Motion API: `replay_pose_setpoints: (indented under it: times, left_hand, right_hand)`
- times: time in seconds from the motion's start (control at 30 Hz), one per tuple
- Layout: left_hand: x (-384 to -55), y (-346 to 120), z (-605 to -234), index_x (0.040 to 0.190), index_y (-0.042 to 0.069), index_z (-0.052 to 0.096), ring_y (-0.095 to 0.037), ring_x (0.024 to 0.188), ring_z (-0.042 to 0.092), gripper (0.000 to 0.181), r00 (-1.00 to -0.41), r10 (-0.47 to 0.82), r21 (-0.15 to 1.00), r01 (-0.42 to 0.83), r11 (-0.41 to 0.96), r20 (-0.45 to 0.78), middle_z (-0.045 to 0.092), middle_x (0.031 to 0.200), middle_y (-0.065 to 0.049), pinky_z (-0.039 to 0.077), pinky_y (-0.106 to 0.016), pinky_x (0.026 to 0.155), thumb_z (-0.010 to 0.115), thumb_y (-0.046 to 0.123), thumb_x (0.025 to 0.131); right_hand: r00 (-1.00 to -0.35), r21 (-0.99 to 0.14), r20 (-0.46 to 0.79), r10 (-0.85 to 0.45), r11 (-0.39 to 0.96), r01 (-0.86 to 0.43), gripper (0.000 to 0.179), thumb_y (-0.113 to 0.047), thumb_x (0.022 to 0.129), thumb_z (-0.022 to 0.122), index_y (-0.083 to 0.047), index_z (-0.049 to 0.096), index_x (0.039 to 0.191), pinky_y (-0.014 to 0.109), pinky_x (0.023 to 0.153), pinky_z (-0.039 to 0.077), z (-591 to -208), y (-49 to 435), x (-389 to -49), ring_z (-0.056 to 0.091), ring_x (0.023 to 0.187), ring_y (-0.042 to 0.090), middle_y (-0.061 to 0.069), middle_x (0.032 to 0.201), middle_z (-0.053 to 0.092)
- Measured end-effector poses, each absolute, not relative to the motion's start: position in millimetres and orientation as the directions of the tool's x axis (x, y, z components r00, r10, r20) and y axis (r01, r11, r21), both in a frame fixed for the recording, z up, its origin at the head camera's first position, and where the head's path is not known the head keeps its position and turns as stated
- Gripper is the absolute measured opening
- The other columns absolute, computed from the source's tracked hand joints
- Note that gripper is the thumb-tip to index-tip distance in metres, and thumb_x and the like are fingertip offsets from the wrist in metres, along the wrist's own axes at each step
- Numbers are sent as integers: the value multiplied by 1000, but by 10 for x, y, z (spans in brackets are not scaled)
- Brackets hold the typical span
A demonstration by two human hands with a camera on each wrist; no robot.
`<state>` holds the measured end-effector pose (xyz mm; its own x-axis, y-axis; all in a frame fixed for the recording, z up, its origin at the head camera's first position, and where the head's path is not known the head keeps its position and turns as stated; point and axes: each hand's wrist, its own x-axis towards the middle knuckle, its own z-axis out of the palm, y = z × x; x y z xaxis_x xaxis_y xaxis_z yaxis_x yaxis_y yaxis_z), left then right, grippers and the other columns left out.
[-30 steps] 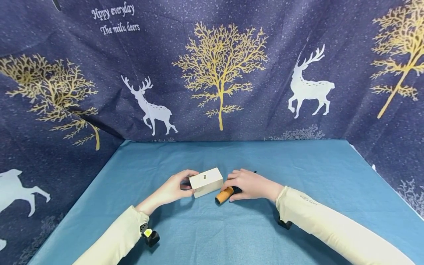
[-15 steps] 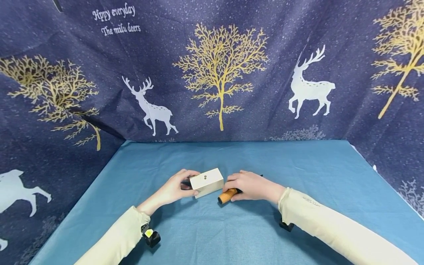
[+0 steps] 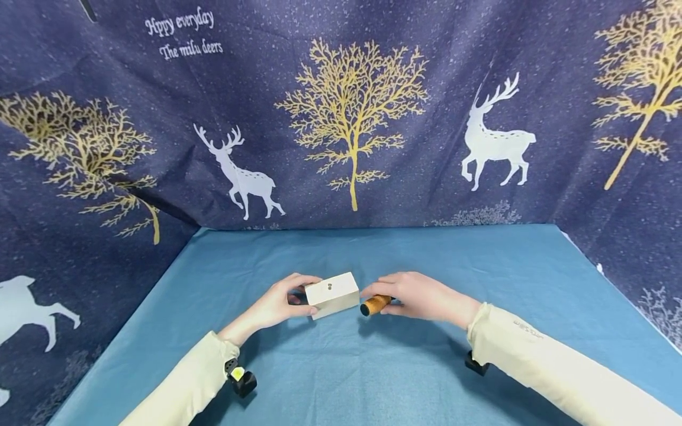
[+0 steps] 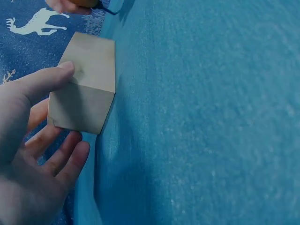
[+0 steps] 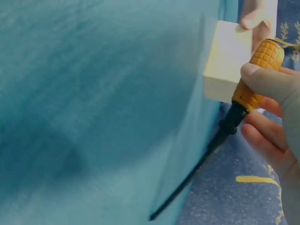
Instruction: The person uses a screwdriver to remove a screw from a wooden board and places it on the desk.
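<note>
A pale wooden block (image 3: 337, 297) with two small dark spots on its top stands mid-table. My left hand (image 3: 276, 305) holds its left end, thumb on the near side and fingers at the far side; the left wrist view shows the thumb flat against the block (image 4: 91, 105). My right hand (image 3: 423, 296), just right of the block, grips a screwdriver (image 3: 375, 305) by its textured orange handle. In the right wrist view the thumb presses on the screwdriver handle (image 5: 266, 58), and the thin black shaft (image 5: 187, 178) points away from the block. The head view hides that shaft behind the hand.
Blue cloth (image 3: 330, 378) covers the table. A dark blue curtain (image 3: 426, 201) printed with trees and deer hangs along its back and sides. Black wrist cameras (image 3: 244, 381) sit under both cream sleeves.
My right hand has lifted the screwdriver and shifted right and slightly back, turning the handle's end toward the block. My left hand and the block have stayed in place.
</note>
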<state>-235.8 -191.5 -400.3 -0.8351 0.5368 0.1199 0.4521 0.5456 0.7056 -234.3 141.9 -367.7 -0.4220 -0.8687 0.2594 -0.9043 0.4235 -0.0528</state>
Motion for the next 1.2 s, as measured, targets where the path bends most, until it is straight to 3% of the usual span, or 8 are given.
replay_pose_setpoints:
  times: [0.2,0.37,0.6,0.77,1.0,1.2]
  left_hand:
    - [-2371,-1857,-4003,140,19,55,-24,112,56,57,-815,572,706,457,540,90,58,131,-9,58,-35,88,76,30,88]
    - [-2371,-1829,-4030,141,18,55,-26,114,58,57,-806,587,720,455,524,82,57,132,-10,59,-34,89,75,28,89]
    - [-2347,-1778,-4048,141,18,55,-26,113,57,57,-798,596,735,454,503,86,57,132,-10,59,-40,92,75,28,89]
    - [-2306,-1747,-4045,141,17,54,-22,111,57,57,-790,605,735,469,490,101,58,131,-9,59,-39,95,75,26,89]
    - [-2258,-1698,-4065,137,14,56,-23,111,55,56,-806,581,795,424,434,113,57,129,-11,60,-25,92,78,19,86]
    - [-2243,-1651,-4083,134,13,56,-29,117,56,54,-803,587,832,393,391,103,56,130,-14,59,-23,92,78,15,85]
  right_hand:
    - [-423,-75,304,-854,421,-904,53,-21,85,78,-27,59,134,19,64,52,-3549,1501,-2347,61,72,9,-11,98,66]
    - [-435,-121,337,-835,420,-900,56,-19,85,78,-27,57,137,21,69,55,-3477,1582,-2368,60,78,5,-11,103,67]
    - [-508,-242,332,-795,449,-860,55,-16,89,74,-26,55,140,28,82,60,-3368,1685,-2363,65,101,6,-6,126,67]
    - [-537,-301,327,-778,453,-839,55,-13,90,73,-22,54,140,27,80,61,-3311,1718,-2353,65,97,7,-4,119,68]
    - [-587,-376,324,-742,468,-799,64,-10,89,73,-22,46,146,25,79,61,-3264,1753,-2347,68,99,9,-4,112,71]
    - [-609,-370,358,-708,491,-788,65,-9,88,74,-23,48,145,25,77,61,-3233,1803,-2352,68,94,9,0,127,66]
